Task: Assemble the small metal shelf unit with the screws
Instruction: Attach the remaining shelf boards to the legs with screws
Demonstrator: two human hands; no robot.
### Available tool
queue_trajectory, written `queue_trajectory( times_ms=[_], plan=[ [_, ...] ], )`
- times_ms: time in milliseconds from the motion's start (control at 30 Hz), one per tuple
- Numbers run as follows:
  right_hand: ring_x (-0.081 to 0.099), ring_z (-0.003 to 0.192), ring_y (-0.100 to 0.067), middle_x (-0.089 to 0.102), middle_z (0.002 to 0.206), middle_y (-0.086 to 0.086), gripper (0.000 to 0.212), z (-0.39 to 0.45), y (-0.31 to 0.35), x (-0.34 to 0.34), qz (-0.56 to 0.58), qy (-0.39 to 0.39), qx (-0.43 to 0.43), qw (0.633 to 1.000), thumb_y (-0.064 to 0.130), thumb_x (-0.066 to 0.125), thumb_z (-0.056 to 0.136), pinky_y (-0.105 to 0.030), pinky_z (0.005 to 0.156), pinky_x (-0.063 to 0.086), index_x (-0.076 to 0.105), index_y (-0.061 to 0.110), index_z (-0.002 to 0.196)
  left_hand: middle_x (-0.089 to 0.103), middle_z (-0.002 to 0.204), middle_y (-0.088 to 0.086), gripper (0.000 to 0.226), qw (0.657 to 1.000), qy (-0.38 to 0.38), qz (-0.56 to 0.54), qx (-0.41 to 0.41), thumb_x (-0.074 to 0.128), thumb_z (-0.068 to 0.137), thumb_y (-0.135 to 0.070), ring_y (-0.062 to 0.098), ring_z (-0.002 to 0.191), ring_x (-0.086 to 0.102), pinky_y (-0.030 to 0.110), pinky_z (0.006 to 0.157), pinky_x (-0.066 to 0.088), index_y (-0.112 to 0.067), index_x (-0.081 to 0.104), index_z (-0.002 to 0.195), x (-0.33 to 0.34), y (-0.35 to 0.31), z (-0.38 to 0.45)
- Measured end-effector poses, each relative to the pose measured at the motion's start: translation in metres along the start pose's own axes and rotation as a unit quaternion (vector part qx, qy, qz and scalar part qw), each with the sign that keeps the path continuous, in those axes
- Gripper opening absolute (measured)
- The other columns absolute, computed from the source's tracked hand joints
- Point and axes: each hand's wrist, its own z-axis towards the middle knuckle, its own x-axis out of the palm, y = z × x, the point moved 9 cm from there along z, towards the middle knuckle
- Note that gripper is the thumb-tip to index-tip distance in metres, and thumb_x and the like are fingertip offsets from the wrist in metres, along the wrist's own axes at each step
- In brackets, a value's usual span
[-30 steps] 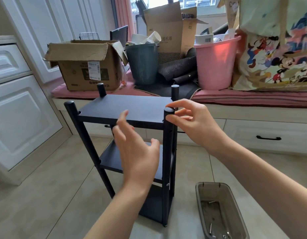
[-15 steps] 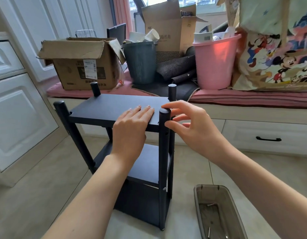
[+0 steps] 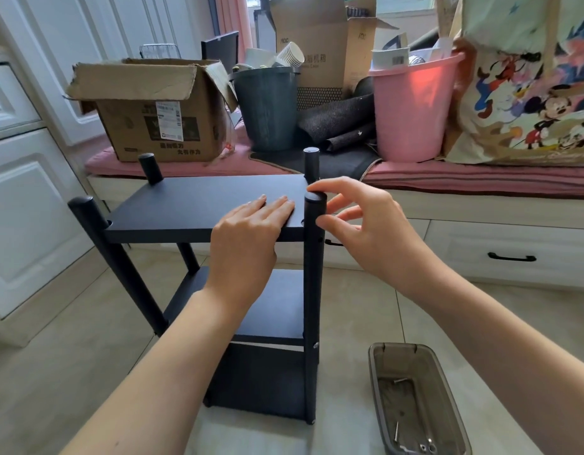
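A: Where's the small black metal shelf unit (image 3: pixel 218 205) rn?

B: Standing upright on the tiled floor (image 3: pixel 366 307), three boards stacked. Left hand (image 3: pixel 248 238) lies flat, fingers straight, palm down on the top board's near-right corner.

A: And the right hand (image 3: pixel 359 224)?

B: At the near-right black round post (image 3: pixel 314 290). Index finger over the post's cap, thumb touching its right side, other fingers loosely spread; not rly clamped on it.

A: Post's long axis?

B: Vertical, running floor to just above the top board. A screw hole shows on its right face, just below the thumb.

A: So the right hand's nearer?

B: Yes, I reckon. The grey plastic tray (image 3: pixel 376 372) w/ screws sits on the floor, right of the unit.
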Motion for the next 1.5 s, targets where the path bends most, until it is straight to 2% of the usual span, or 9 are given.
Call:
queue_trajectory(
  times_ms=[267, 467, 633, 767, 933, 1067, 1167, 1300, 1500],
  plan=[
    [0.069, 0.088, -0.010, 0.070, 0.095, 0.007, 0.043, -0.002, -0.006, -0.003, 0.055, -0.009, 0.011, 0.998, 0.009, 0.071, 0.088, -0.034, 0.090, 0.054, 0.062, 0.026, 0.125, 0.072, 0.120, 0.011, 0.047, 0.997, -0.012, -0.048, 0.054, 0.080, 0.075, 0.003, 0.036, 0.115, 0.067, 0.055, 0.100, 0.049, -0.006, 0.071, 0.120, -0.003, -0.019, 0.000],
    [0.070, 0.092, -0.005, 0.074, 0.098, 0.007, 0.034, -0.017, -0.057, -0.025, 0.067, -0.012, 0.058, 0.996, 0.014, 0.071, 0.089, -0.029, 0.090, 0.056, 0.065, 0.022, 0.122, 0.070, 0.123, 0.011, 0.042, 0.998, 0.001, -0.047, 0.041, 0.075, 0.078, -0.005, 0.034, 0.120, 0.064, 0.057, 0.105, 0.046, -0.005, 0.071, 0.120, -0.002, -0.017, -0.002],
    [0.071, 0.093, -0.008, 0.075, 0.098, 0.004, 0.026, -0.059, -0.145, -0.029, 0.047, 0.007, 0.157, 0.986, 0.012, 0.069, 0.091, -0.028, 0.090, 0.056, 0.068, 0.015, 0.117, 0.067, 0.129, 0.011, 0.046, 0.998, 0.005, -0.054, -0.010, 0.053, 0.079, -0.020, 0.029, 0.133, 0.054, 0.058, 0.121, 0.017, -0.005, 0.070, 0.120, 0.001, -0.022, -0.006],
    [0.071, 0.094, -0.019, 0.075, 0.100, -0.005, 0.024, -0.096, -0.222, -0.012, 0.010, 0.039, 0.235, 0.971, 0.012, 0.071, 0.089, -0.033, 0.090, 0.054, 0.070, 0.011, 0.113, 0.069, 0.125, 0.011, 0.049, 0.996, -0.012, -0.076, -0.041, 0.044, 0.089, -0.037, 0.028, 0.133, 0.053, 0.051, 0.123, 0.007, -0.006, 0.071, 0.116, 0.003, -0.026, -0.007],
    [0.066, 0.104, -0.019, 0.072, 0.111, -0.006, 0.025, -0.153, -0.328, 0.035, -0.101, 0.169, 0.326, 0.925, 0.019, 0.071, 0.090, -0.025, 0.091, 0.047, 0.070, 0.010, 0.113, 0.072, 0.109, 0.006, 0.037, 0.995, -0.032, -0.057, -0.072, 0.051, 0.094, -0.040, 0.025, 0.120, 0.060, 0.049, 0.124, 0.014, -0.009, 0.069, 0.104, 0.004, -0.026, -0.008],
    [0.065, 0.107, -0.019, 0.072, 0.111, -0.005, 0.022, -0.208, -0.394, 0.086, -0.156, 0.300, 0.390, 0.857, 0.027, 0.067, 0.091, -0.021, 0.079, 0.045, 0.071, 0.012, 0.107, 0.063, 0.093, -0.005, 0.033, 0.994, -0.047, -0.055, -0.079, 0.052, 0.094, -0.038, 0.025, 0.109, 0.063, 0.045, 0.123, 0.017, -0.009, 0.067, 0.097, 0.005, -0.027, -0.007],
    [0.064, 0.108, -0.020, 0.067, 0.114, -0.006, 0.026, -0.248, -0.433, 0.113, -0.183, 0.350, 0.439, 0.807, 0.033, 0.064, 0.094, -0.023, 0.075, 0.046, 0.058, 0.012, 0.108, 0.062, 0.091, -0.008, 0.039, 0.993, -0.052, -0.059, -0.084, 0.050, 0.092, -0.040, 0.022, 0.107, 0.063, 0.041, 0.124, 0.016, -0.008, 0.070, 0.103, 0.007, -0.029, -0.007],
    [0.062, 0.114, -0.022, 0.063, 0.127, -0.008, 0.029, -0.281, -0.466, 0.126, -0.216, 0.361, 0.489, 0.764, 0.033, 0.061, 0.095, -0.025, 0.082, 0.047, 0.056, 0.013, 0.115, 0.058, 0.088, -0.011, 0.041, 0.993, -0.059, -0.053, -0.083, 0.049, 0.092, -0.040, 0.021, 0.103, 0.063, 0.038, 0.124, 0.015, -0.008, 0.070, 0.103, 0.008, -0.031, -0.006],
    [0.064, 0.110, -0.022, 0.062, 0.126, -0.007, 0.027, -0.290, -0.482, 0.134, -0.230, 0.344, 0.507, 0.756, 0.028, 0.054, 0.093, -0.030, 0.091, 0.052, 0.055, 0.014, 0.116, 0.058, 0.089, -0.011, 0.038, 0.993, -0.070, -0.048, -0.076, 0.050, 0.092, -0.039, 0.019, 0.100, 0.063, 0.044, 0.123, 0.017, -0.008, 0.071, 0.102, 0.010, -0.030, -0.007]
  ],
)
